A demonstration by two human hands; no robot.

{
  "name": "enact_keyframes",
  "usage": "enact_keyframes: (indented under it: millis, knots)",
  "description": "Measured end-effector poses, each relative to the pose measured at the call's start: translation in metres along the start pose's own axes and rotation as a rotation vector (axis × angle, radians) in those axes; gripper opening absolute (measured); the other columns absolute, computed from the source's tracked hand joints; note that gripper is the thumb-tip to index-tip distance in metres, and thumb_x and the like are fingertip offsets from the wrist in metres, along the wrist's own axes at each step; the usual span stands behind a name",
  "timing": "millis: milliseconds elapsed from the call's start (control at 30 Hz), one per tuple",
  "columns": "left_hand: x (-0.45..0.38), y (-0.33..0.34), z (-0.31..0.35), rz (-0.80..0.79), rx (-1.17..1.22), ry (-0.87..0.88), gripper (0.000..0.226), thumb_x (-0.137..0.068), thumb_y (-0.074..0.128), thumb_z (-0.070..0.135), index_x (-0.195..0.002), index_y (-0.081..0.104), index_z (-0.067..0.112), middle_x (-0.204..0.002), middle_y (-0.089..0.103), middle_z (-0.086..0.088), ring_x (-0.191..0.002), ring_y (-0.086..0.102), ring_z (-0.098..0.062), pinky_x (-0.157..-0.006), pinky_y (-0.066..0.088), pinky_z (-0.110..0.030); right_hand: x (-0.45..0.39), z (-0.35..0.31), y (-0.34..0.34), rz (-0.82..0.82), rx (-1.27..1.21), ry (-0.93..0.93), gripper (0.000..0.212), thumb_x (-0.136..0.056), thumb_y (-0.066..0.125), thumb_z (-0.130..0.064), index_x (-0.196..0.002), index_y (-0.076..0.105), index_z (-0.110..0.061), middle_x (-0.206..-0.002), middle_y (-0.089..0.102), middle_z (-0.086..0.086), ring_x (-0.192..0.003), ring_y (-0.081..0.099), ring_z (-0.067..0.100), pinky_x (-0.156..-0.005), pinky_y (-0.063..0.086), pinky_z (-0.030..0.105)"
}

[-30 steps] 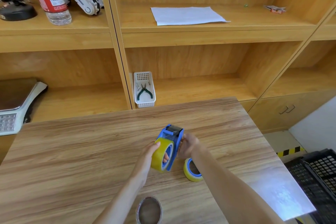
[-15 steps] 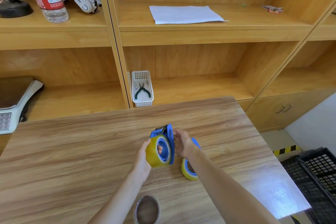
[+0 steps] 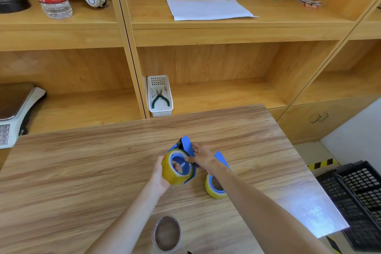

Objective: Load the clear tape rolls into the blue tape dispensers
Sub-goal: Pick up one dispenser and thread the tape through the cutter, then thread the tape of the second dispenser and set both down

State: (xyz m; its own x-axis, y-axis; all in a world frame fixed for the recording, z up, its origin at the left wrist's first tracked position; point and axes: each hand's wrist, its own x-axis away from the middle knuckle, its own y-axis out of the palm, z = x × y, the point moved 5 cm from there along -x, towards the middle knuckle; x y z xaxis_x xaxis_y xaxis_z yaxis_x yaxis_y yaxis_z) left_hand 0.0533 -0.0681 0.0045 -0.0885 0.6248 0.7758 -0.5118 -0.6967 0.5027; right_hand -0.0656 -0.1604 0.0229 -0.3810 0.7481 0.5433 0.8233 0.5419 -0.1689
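While seating on the dispenser hub above mid-table, roll gripped by left hand; right hand pinching dispenser. Second roll just right of dispenser. Could jam or slip off if pushed on crooked.

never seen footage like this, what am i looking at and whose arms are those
There is no machine here. One camera worn on a person's head looks forward and down, so the two bare arms are the wearer's own. The left hand holds a yellowish tape roll, pressed against a blue dispenser that the right hand grips. On the wooden table lie a second roll, with another blue piece just behind the right wrist, and a third roll near the bottom edge. Wooden shelves stand behind.
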Motion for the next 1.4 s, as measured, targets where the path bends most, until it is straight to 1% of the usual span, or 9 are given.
enact_keyframes:
  millis: [167,367,567,633,800,933,1033,1200,1400]
  knots:
    - [-0.006,-0.008,-0.001,0.074,-0.322,0.05,0.026,-0.095,0.044,0.028,-0.076,0.059,0.017,-0.061,0.058,0.0,-0.053,0.054,-0.014,-0.05,0.048,-0.022,-0.012,0.013,0.002,0.07,0.106,0.008,0.052,-0.087,0.067,-0.006,-0.136,0.051,-0.013,-0.131,0.06,0.005,-0.121,0.057,0.024,-0.101,0.05,0.042]
    - [-0.005,-0.017,-0.001,0.126,-0.495,0.129,0.029,-0.101,0.049,0.036,-0.121,0.049,0.015,-0.111,0.064,-0.012,-0.085,0.062,-0.021,-0.062,0.052,-0.034,-0.016,0.021,0.0,0.074,0.202,0.008,0.054,-0.088,0.065,-0.006,-0.139,0.047,-0.014,-0.135,0.056,0.003,-0.126,0.052,0.023,-0.103,0.048,0.043]
    - [-0.003,-0.015,-0.002,0.116,-0.589,0.165,0.03,-0.1,0.048,0.044,-0.118,0.05,0.02,-0.105,0.063,-0.006,-0.091,0.062,-0.023,-0.074,0.053,-0.038,-0.017,0.026,0.002,0.104,0.237,0.016,0.056,-0.088,0.065,-0.008,-0.14,0.045,-0.014,-0.134,0.057,0.005,-0.123,0.054,0.024,-0.102,0.048,0.044]
    - [-0.002,-0.014,-0.002,0.073,-0.776,0.252,0.032,-0.097,0.052,0.047,-0.116,0.049,0.022,-0.111,0.06,-0.002,-0.101,0.058,-0.022,-0.084,0.05,-0.039,-0.014,0.028,0.004,0.135,0.259,0.024,0.057,-0.089,0.064,-0.01,-0.142,0.043,-0.015,-0.136,0.056,0.006,-0.122,0.055,0.024,-0.101,0.049,0.041]
    - [-0.004,-0.016,-0.009,0.051,-1.424,0.562,0.04,-0.09,0.063,0.009,-0.128,0.049,0.012,-0.122,0.052,-0.01,-0.108,0.054,-0.025,-0.07,0.034,-0.022,0.001,0.036,0.011,0.176,0.435,0.025,0.053,-0.094,0.056,-0.011,-0.144,0.039,-0.017,-0.133,0.058,0.011,-0.119,0.057,0.03,-0.094,0.051,0.04]
    - [-0.002,-0.027,-0.017,0.114,-2.013,0.699,0.058,-0.095,0.057,0.036,-0.145,0.033,0.02,-0.133,0.046,0.0,-0.119,0.053,-0.027,-0.086,0.051,-0.039,0.007,0.052,0.019,0.209,0.557,0.041,0.058,-0.096,0.053,-0.016,-0.149,0.029,-0.02,-0.134,0.056,0.012,-0.117,0.058,0.033,-0.09,0.053,0.044]
    - [0.005,-0.026,-0.024,0.078,-2.211,0.702,0.068,-0.097,0.052,0.042,-0.153,0.017,0.026,-0.145,0.038,-0.002,-0.12,0.052,-0.028,-0.087,0.051,-0.041,0.005,0.064,0.024,0.22,0.567,0.049,0.061,-0.097,0.052,-0.013,-0.151,0.025,-0.022,-0.136,0.054,0.013,-0.118,0.058,0.033,-0.09,0.053,0.044]
    - [0.009,-0.028,-0.034,-0.017,-2.406,0.648,0.076,-0.087,0.06,0.053,-0.148,0.027,0.023,-0.154,0.028,-0.007,-0.125,0.047,-0.032,-0.092,0.046,-0.043,0.0,0.073,0.026,0.264,0.573,0.059,0.061,-0.096,0.049,-0.009,-0.15,0.027,-0.025,-0.134,0.053,0.017,-0.115,0.058,0.034,-0.089,0.054,0.045]
    - [0.003,-0.034,-0.037,-0.024,-2.5,0.582,0.074,-0.086,0.068,0.043,-0.145,0.032,0.018,-0.158,0.019,-0.012,-0.126,0.045,-0.034,-0.098,0.043,-0.044,-0.001,0.078,0.033,0.241,0.561,0.063,0.061,-0.096,0.051,-0.01,-0.151,0.028,-0.023,-0.135,0.054,0.015,-0.116,0.058,0.033,-0.09,0.052,0.04]
